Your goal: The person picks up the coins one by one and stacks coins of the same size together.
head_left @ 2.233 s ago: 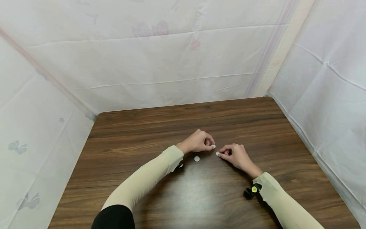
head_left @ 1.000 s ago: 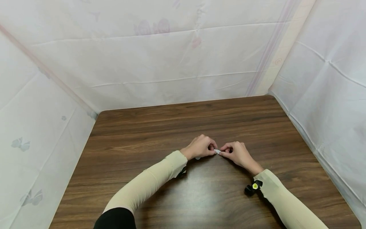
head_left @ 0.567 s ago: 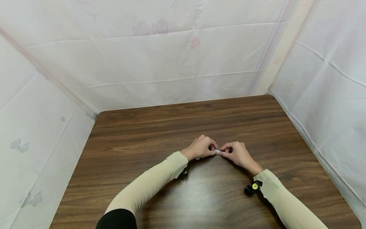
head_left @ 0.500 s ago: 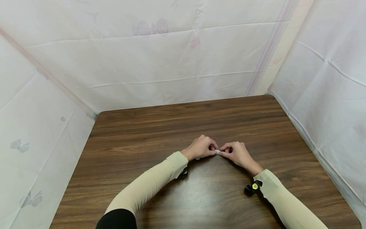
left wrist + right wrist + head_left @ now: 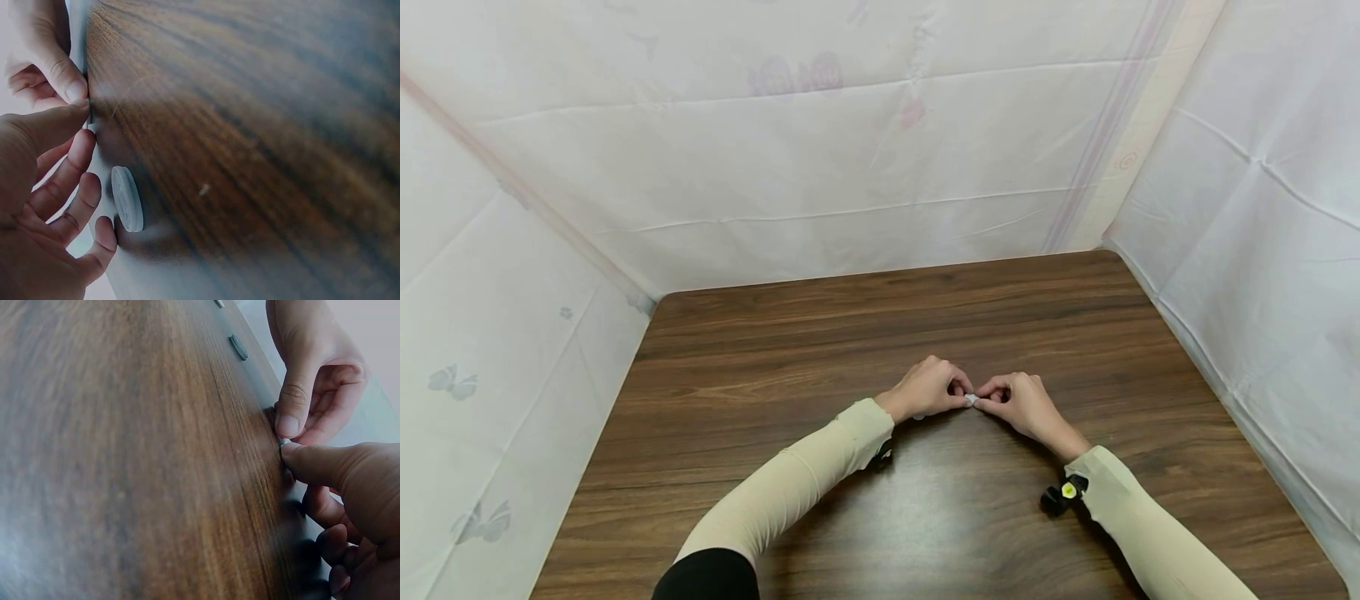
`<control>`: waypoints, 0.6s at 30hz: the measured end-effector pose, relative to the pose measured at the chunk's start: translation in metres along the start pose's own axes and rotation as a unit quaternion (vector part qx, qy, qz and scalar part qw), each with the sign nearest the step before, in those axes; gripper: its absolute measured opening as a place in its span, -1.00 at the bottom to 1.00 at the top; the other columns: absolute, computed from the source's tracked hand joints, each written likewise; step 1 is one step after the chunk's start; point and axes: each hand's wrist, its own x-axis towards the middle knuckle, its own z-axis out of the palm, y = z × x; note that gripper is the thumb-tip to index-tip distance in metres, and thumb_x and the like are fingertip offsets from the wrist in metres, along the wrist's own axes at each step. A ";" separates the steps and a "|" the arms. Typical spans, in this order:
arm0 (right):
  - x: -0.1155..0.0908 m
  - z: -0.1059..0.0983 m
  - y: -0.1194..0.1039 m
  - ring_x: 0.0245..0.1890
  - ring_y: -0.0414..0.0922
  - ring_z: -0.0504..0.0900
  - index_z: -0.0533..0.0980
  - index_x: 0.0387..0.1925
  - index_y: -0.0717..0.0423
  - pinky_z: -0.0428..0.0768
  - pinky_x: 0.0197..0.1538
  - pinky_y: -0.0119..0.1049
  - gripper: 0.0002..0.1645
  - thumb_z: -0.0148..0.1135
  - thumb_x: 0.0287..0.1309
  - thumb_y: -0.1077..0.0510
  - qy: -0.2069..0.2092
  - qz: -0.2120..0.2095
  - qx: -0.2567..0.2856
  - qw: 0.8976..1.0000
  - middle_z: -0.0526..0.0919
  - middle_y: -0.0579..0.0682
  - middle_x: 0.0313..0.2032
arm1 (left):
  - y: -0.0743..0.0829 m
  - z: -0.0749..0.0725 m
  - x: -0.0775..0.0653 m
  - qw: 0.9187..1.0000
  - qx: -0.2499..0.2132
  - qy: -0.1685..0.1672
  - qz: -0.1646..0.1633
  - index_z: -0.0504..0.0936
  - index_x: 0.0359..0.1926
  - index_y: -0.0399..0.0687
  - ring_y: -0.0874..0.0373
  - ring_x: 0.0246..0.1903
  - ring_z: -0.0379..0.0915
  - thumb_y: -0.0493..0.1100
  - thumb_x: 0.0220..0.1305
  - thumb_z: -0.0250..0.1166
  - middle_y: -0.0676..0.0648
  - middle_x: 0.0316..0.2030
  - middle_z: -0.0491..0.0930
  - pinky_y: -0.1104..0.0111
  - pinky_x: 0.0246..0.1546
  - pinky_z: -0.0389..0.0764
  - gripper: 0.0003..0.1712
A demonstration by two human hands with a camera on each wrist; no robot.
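Note:
Near the middle of the table, both hands meet fingertip to fingertip over small white round discs. My left hand pinches one between thumb and forefinger, its other fingers loosely bent. From the right, my right hand pinches another in the same way. The held discs are mostly covered by the fingertips, so how they touch or overlap cannot be told. One more white disc, with a raised rim, lies on the table beside the left hand's lower fingers; the head view shows only its edge.
The brown wood-grain table has rounded far corners. White patterned sheets hang behind it and along both sides. A black wrist camera sits by the right sleeve. In the right wrist view a small pale thing is cut off at the top edge.
Earlier the hands were apart, each with a disc. The left hand has moved right and slightly nearer, bringing the discs together and partly covering the loose one. Over the last half second, almost nothing moves.

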 end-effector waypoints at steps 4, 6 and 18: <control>0.000 0.000 0.001 -0.60 -0.33 0.46 0.79 -0.32 -0.09 0.44 -0.43 -0.37 -0.95 0.53 0.18 0.05 0.000 -0.003 0.000 1.000 0.59 -0.33 -0.59 | 0.000 0.001 0.000 1.000 0.001 0.000 -0.004 0.84 -0.17 0.08 0.47 -0.45 0.48 -0.06 0.34 0.45 0.23 -0.40 0.70 0.58 -0.37 0.47 -0.88; 0.000 0.000 0.001 -0.61 -0.33 0.46 0.79 -0.32 -0.09 0.43 -0.42 -0.37 -0.94 0.52 0.18 0.05 0.000 -0.004 -0.001 1.000 0.59 -0.33 -0.59 | 0.000 0.001 0.001 1.000 0.002 0.000 -0.006 0.84 -0.17 0.08 0.47 -0.45 0.48 -0.06 0.34 0.45 0.23 -0.40 0.70 0.58 -0.37 0.47 -0.88; 0.000 0.000 0.002 -0.60 -0.34 0.46 0.79 -0.33 -0.11 0.43 -0.41 -0.37 -0.95 0.53 0.18 0.04 0.001 -0.006 -0.002 1.000 0.58 -0.34 -0.59 | 0.002 -0.001 -0.001 1.000 -0.001 -0.001 -0.005 0.83 -0.15 0.07 0.47 -0.46 0.48 -0.05 0.32 0.47 0.22 -0.42 0.69 0.58 -0.38 0.47 -0.86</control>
